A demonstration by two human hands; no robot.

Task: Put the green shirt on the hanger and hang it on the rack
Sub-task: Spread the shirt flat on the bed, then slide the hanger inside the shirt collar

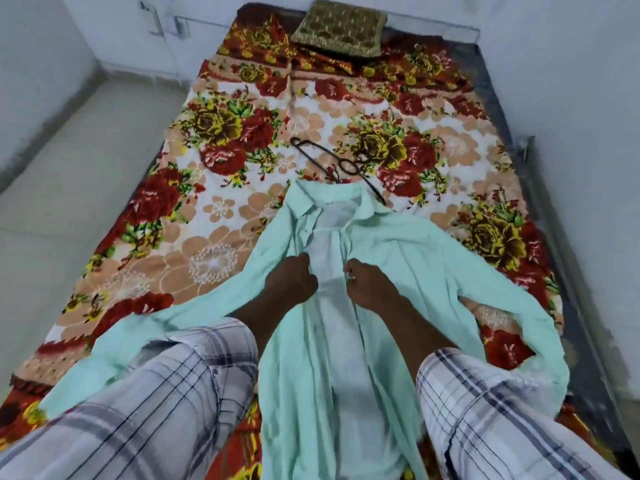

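Note:
The pale green shirt (pixel 398 258) lies face up on the bed with its front open and its sleeves spread to both sides. My left hand (pixel 292 278) grips the left front edge of the shirt at chest height. My right hand (pixel 369 284) pinches the right front edge beside it. A thin dark hanger (pixel 341 164) lies flat on the bedsheet just beyond the collar, its lower part tucked under the collar. No rack is in view.
The bed has a floral sheet (pixel 221 209) in red, orange and yellow. A brown-gold pillow (pixel 341 27) lies at the head of the bed. Pale floor (pixel 69 188) runs along the left side and a white wall (pixel 588 98) along the right.

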